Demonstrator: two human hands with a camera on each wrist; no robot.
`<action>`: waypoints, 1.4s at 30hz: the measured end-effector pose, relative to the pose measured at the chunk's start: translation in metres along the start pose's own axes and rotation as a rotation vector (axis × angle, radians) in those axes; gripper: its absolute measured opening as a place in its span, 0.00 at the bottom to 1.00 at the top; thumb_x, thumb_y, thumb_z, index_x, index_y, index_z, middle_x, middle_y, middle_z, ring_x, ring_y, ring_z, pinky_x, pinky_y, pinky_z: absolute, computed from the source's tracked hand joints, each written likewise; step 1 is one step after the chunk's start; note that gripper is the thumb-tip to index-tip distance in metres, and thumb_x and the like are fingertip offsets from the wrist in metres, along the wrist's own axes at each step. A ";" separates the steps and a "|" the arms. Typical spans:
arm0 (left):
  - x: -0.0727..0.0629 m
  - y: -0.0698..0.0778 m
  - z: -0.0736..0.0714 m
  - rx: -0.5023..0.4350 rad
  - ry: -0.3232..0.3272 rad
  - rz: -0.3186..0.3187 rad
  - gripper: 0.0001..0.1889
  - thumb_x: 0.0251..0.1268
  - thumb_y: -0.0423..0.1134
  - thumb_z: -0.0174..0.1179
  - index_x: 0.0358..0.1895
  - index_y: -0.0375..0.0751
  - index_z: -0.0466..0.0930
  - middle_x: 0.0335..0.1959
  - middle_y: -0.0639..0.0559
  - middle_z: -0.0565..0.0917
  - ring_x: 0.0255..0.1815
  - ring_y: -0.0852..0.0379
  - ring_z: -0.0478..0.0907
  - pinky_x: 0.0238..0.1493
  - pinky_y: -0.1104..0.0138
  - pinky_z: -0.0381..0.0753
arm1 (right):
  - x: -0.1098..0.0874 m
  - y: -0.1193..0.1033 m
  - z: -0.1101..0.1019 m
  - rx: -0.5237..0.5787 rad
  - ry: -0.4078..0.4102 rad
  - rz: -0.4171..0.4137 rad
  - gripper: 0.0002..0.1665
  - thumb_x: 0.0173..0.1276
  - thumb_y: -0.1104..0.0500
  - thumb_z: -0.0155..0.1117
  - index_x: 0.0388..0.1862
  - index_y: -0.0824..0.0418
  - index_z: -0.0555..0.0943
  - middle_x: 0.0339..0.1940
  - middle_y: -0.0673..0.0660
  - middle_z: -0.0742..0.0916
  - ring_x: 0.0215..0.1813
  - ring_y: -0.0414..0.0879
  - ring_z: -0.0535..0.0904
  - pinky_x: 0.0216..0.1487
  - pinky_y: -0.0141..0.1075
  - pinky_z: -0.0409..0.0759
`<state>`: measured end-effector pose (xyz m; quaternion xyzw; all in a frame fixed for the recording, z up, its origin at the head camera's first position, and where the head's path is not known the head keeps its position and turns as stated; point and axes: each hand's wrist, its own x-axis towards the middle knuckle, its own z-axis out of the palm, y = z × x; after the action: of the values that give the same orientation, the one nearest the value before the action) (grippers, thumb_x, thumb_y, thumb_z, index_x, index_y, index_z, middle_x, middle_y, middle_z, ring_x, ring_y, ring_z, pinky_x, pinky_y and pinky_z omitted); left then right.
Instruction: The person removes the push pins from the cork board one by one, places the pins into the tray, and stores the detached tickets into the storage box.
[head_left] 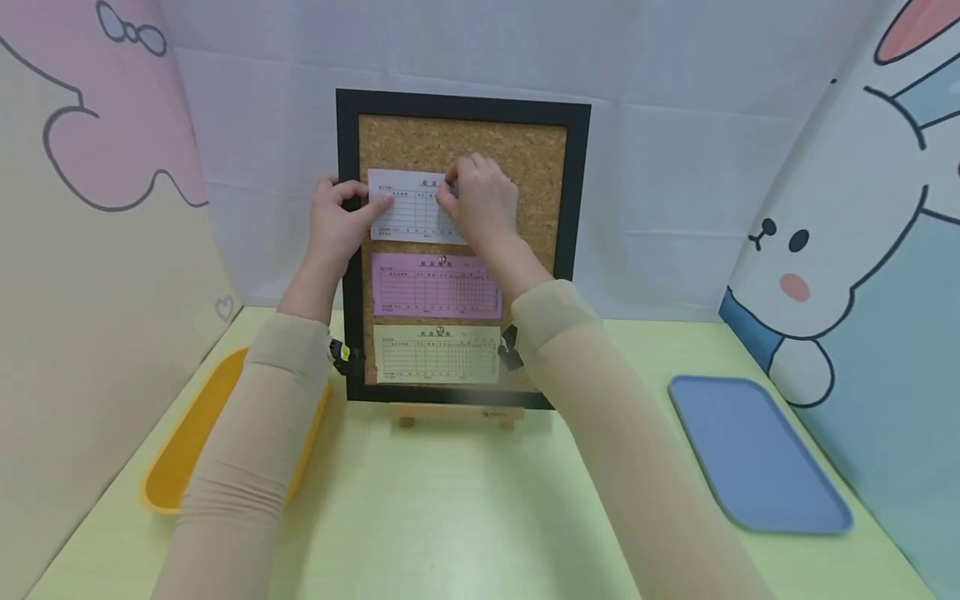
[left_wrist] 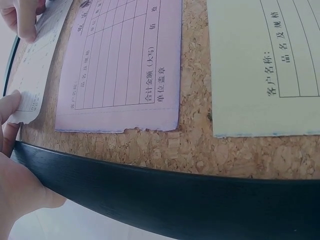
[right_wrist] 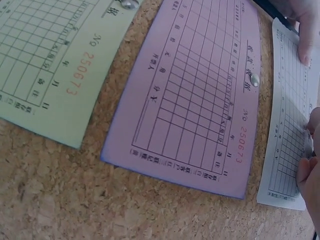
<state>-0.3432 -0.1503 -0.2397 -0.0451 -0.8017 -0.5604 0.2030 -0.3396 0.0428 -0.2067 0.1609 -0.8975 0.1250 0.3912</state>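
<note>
A cork board (head_left: pixel 536 187) in a black frame (head_left: pixel 465 106) stands upright at the far side of the desk (head_left: pixel 450 517), on a low wooden stand (head_left: pixel 456 410). The white slip (head_left: pixel 408 218) is against the upper part of the cork, towards the left, above two other printed slips.

The left hand (head_left: pixel 339 218) is at the left side of the frame and pinches the left end of the white slip, with the thumb laid across its front. The right hand (head_left: pixel 486 200) is curled over the top middle of the same slip, thumb and forefinger drawn close together at the paper; what lies between these fingertips is hidden, so I cannot tell what they pinch. The right part of the slip is mostly covered by this hand in the head view.

Just below is the pink slip (head_left: pixel 437 292), with a shiny pin (right_wrist: pixel 255 80) near the middle of its top edge. Under that is the pale green slip (head_left: pixel 437 358), with a silver pin (head_left: pixel 440 331) in the matching spot.

Both arms wear beige sleeves (head_left: pixel 615 417). A yellow basin (head_left: pixel 198 425) is on the left of the desk, partly behind the left arm. A blue tray (head_left: pixel 757 454) lies flat on the right, near a panel with a white rabbit (head_left: pixel 847 225).
</note>
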 end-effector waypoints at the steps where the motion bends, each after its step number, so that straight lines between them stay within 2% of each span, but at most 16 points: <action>1: 0.000 0.000 0.000 0.001 0.001 -0.002 0.20 0.49 0.56 0.65 0.33 0.44 0.74 0.67 0.52 0.54 0.68 0.55 0.47 0.66 0.60 0.49 | 0.000 0.000 0.000 0.002 0.000 -0.004 0.09 0.63 0.53 0.54 0.35 0.56 0.78 0.34 0.50 0.81 0.34 0.42 0.75 0.28 0.34 0.74; 12: 0.000 0.002 0.000 -0.004 0.005 -0.006 0.19 0.49 0.55 0.65 0.33 0.43 0.74 0.65 0.52 0.56 0.66 0.56 0.49 0.64 0.62 0.54 | 0.002 0.002 0.000 0.001 -0.010 -0.020 0.09 0.63 0.53 0.54 0.34 0.56 0.77 0.33 0.50 0.81 0.32 0.42 0.74 0.27 0.34 0.73; 25: 0.000 0.002 0.000 -0.004 0.001 -0.008 0.19 0.49 0.55 0.65 0.33 0.43 0.75 0.67 0.52 0.54 0.68 0.56 0.46 0.66 0.61 0.50 | 0.001 0.004 0.000 0.026 0.008 -0.040 0.09 0.63 0.54 0.54 0.34 0.57 0.78 0.34 0.50 0.81 0.32 0.42 0.74 0.27 0.34 0.73; 32: -0.001 0.004 0.000 -0.008 -0.008 -0.025 0.19 0.49 0.55 0.65 0.34 0.43 0.74 0.68 0.53 0.52 0.69 0.56 0.44 0.67 0.60 0.49 | 0.001 0.006 -0.001 0.069 0.019 -0.031 0.09 0.62 0.53 0.54 0.34 0.56 0.78 0.32 0.49 0.79 0.28 0.40 0.71 0.25 0.33 0.70; 42: -0.004 0.010 -0.001 -0.012 0.002 -0.054 0.17 0.51 0.53 0.64 0.33 0.44 0.74 0.69 0.54 0.52 0.69 0.56 0.44 0.67 0.61 0.49 | -0.005 0.010 -0.014 0.172 0.009 -0.051 0.10 0.63 0.52 0.55 0.36 0.57 0.77 0.30 0.50 0.77 0.29 0.40 0.69 0.27 0.32 0.66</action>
<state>-0.3362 -0.1466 -0.2327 -0.0240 -0.7991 -0.5704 0.1882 -0.3308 0.0574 -0.2019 0.2160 -0.8774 0.1925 0.3828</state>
